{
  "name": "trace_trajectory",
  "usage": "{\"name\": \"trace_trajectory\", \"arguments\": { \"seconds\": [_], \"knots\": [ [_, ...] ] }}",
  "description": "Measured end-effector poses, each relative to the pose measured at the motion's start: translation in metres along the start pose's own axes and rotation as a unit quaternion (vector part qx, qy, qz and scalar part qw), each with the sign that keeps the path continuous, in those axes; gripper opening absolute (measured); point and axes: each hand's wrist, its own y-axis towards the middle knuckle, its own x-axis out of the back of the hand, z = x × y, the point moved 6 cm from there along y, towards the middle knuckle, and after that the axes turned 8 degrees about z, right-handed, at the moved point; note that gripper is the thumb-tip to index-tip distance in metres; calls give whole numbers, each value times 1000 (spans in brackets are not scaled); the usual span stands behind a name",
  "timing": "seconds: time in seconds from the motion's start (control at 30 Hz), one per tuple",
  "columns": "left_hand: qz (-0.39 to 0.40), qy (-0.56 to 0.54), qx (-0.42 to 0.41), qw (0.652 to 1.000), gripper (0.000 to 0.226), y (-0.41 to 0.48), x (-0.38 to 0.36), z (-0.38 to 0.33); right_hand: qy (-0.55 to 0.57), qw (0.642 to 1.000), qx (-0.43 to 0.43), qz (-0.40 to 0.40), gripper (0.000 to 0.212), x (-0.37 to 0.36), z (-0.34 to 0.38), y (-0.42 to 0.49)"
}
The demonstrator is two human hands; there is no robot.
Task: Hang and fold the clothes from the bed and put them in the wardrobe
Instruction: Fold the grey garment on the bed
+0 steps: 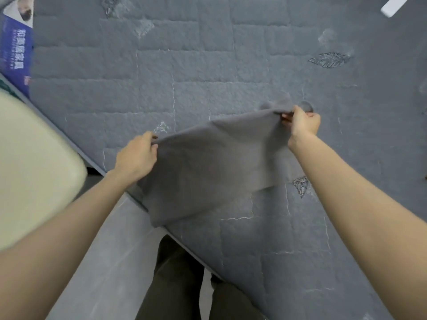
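Grey garment, fingers of left hand and right hand pinching its corners, shape unclear

I see the bed under a grey quilted cover with leaf prints, near edge running diagonally. White object lies at the far right, cut off by the frame. Blue printed box at far left; can't tell if it's on the bed. Grey cloth overhangs the near edge; contact unclear.
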Motion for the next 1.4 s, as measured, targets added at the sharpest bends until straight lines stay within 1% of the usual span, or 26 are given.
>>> {"name": "trace_trajectory", "arguments": {
  "seconds": [0.07, 0.13, 0.17, 0.23, 0.3, 0.33, 0.4, 0.43, 0.47, 0.53, 0.6, 0.67, 0.73, 0.8, 0.9, 1.0, 1.03, 1.07, 1.13, 1.2, 1.33, 1.4],
  "knots": [
    [-42, -40, -4, 998, 44, 13, 3, 6, -49, 998, 5, 40, 8, -22, -10, 0],
    [-64, -59, -43, 995, 51, 17, -4, -4, -138, 988, 18, 61, 29, -32, -30, -5],
    [-56, -46, -79, 994, 52, 16, -13, -15, -192, 979, 33, 66, 36, -33, -42, -11],
    [-5, 6, -141, 990, 55, 13, -40, -41, -317, 944, 54, 75, 46, -34, -68, -24],
    [50, 55, -167, 983, 57, 14, -69, -59, -401, 913, 24, 75, 53, -28, -95, -32],
    [75, 68, -163, 981, 57, 18, -82, -62, -417, 905, -7, 82, 56, -23, -109, -33],
    [113, 52, -122, 985, 57, 29, -98, -62, -416, 901, -61, 106, 58, -10, -132, -33],
    [117, 47, -105, 986, 57, 35, -102, -61, -412, 902, -63, 111, 59, -3, -139, -33],
    [111, 52, -101, 987, 57, 40, -103, -63, -403, 908, -50, 106, 60, 2, -141, -35],
    [91, 61, -118, 987, 57, 48, -102, -72, -364, 929, -16, 59, 60, 11, -143, -44],
    [82, 49, -131, 987, 58, 61, -99, -84, -297, 955, -18, -17, 60, 17, -148, -59],
    [74, 49, -130, 988, 58, 76, -95, -93, -214, 973, -56, -66, 64, 19, -160, -77],
    [47, 58, -130, 989, 59, 91, -88, -102, -108, 987, -105, -62, 65, 12, -175, -94],
    [32, 58, -135, 989, 62, 105, -82, -113, -35, 986, -161, -32, 61, -3, -190, -109],
    [50, 20, -114, 992, 67, 123, -80, -123, -46, 978, -205, 18, 49, -22, -202, -121],
    [68, 4, -127, 990, 67, 128, -77, -119, -86, 974, -208, 34, 27, -29, -205, -120],
    [79, 1, -135, 988, 65, 127, -78, -118, -91, 974, -204, 25, 23, -26, -206, -118],
    [86, 0, -137, 987, 63, 126, -79, -116, -94, 976, -197, 17, 24, -22, -206, -117],
    [91, 12, -127, 988, 58, 123, -82, -113, -100, 979, -176, 3, 26, -15, -206, -117],
    [111, 30, -115, 987, 52, 120, -87, -110, -107, 983, -145, -22, 24, -6, -205, -119],
    [218, 29, -89, 971, 46, 101, -105, -94, -109, 986, -88, -95, 19, 28, -204, -122],
    [271, 20, -74, 960, 45, 84, -114, -82, -78, 986, -84, -124, 18, 47, -210, -126]
  ]
}}
